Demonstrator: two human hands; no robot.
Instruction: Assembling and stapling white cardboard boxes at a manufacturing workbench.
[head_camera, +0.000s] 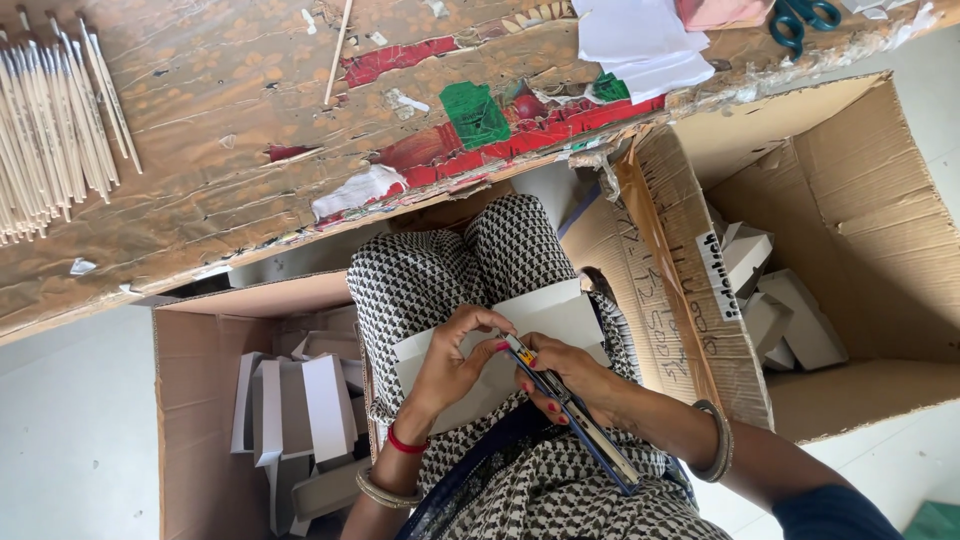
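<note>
Hands working on white folded card over the lap.
Left hand (452, 362) pinches the flat white card (545, 318); right hand (570, 380), at 3 o'clock, is closed around a blue utility knife (575, 415).

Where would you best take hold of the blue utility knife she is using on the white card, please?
Grip the blue utility knife along its long handle, coming from the right side, as the right hand does. The blade end points up-left onto the white card, where the left hand rests, so keep away from there.
</note>
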